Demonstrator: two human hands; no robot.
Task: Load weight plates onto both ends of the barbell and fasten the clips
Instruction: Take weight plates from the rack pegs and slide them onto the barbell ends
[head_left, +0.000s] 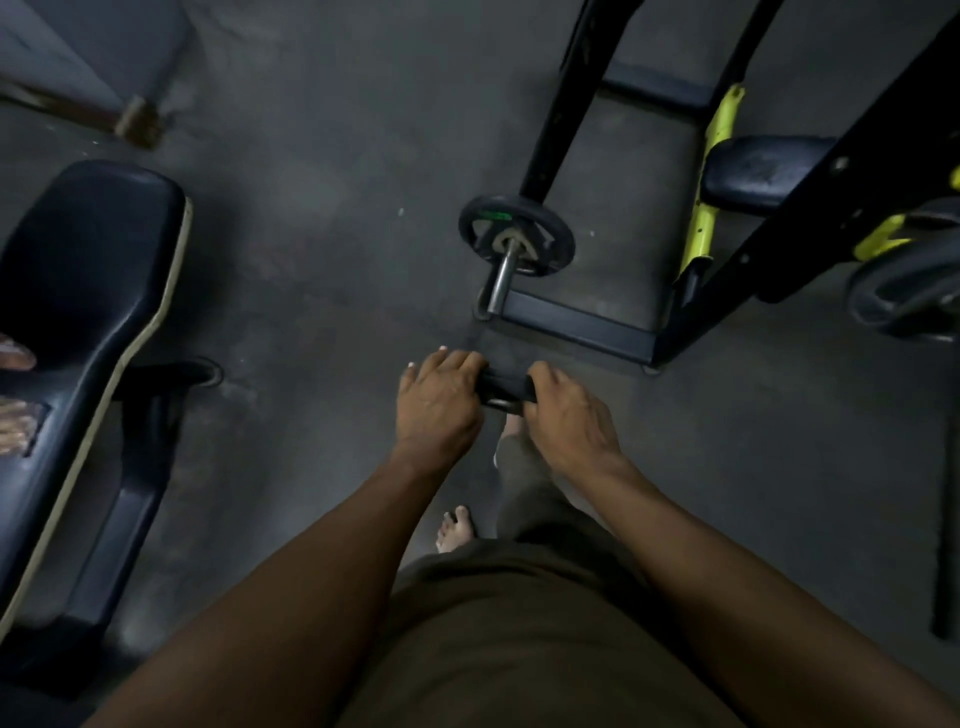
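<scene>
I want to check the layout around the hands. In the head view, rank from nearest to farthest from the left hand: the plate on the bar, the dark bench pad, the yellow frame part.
From the left hand:
1. Plate on the bar, just ahead, slightly right.
2. Dark bench pad, off to the left.
3. Yellow frame part, ahead and far right.

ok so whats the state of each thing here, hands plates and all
left hand: grips one end of the small dark plate
right hand: grips the other end
small dark plate: held edge-on above the floor
plate on peg: stored on the rack's peg
bench: standing to the left, unused
plate at right: on the rack, partly cut off
</scene>
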